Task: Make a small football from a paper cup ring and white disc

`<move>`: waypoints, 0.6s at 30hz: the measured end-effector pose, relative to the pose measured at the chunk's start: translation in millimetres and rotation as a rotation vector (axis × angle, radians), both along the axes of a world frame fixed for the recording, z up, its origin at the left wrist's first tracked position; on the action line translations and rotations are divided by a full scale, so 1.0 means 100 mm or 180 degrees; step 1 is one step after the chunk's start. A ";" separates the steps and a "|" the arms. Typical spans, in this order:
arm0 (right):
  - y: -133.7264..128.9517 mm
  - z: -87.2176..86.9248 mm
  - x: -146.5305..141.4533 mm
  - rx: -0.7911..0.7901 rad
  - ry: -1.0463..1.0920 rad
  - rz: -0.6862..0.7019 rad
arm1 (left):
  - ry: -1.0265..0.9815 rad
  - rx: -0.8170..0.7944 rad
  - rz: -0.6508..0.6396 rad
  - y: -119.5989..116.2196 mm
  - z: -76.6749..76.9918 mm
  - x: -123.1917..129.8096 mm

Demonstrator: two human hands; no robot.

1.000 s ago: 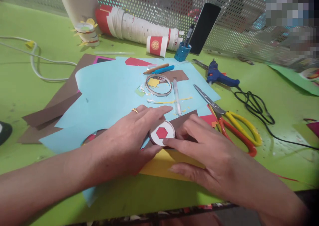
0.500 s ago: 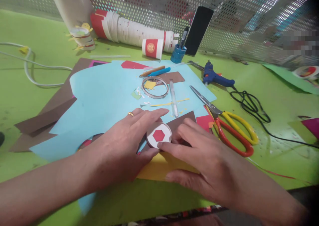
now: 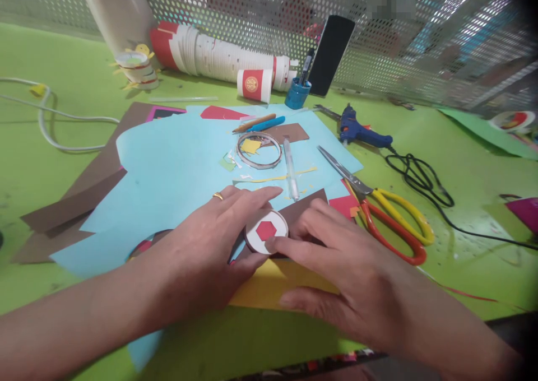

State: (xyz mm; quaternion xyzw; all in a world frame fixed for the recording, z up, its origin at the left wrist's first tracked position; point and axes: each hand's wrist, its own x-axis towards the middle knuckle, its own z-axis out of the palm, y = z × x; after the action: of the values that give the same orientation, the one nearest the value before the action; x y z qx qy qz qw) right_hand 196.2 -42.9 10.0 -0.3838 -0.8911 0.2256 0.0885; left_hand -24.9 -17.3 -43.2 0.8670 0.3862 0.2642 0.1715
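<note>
Holding the white disc by its edge in the left hand, left of the scissors. Touching the red hexagon on top with the index finger of the right hand, thumb spread apart. Seeing the blue glue gun beyond the scissors.

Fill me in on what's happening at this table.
Someone's left hand holds a round white piece with a red hexagon on its face. The right hand has its index fingertip at the hexagon's lower edge, thumb held apart. Scissors and a glue gun lie off to the right, neither in hand.
</note>
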 end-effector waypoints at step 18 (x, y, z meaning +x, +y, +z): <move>0.06 -0.02 0.02 0.0304 -0.0095 -0.0336 | 0.0172 -0.0138 0.0034 0.02 0.03 0.00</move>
State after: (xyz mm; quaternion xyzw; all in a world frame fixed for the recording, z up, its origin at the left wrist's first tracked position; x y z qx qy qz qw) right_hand 197.7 -36.5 8.4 -0.4288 -0.8806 0.1722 0.1051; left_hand -25.4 -15.6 -40.7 0.8677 0.4010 0.2332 0.1784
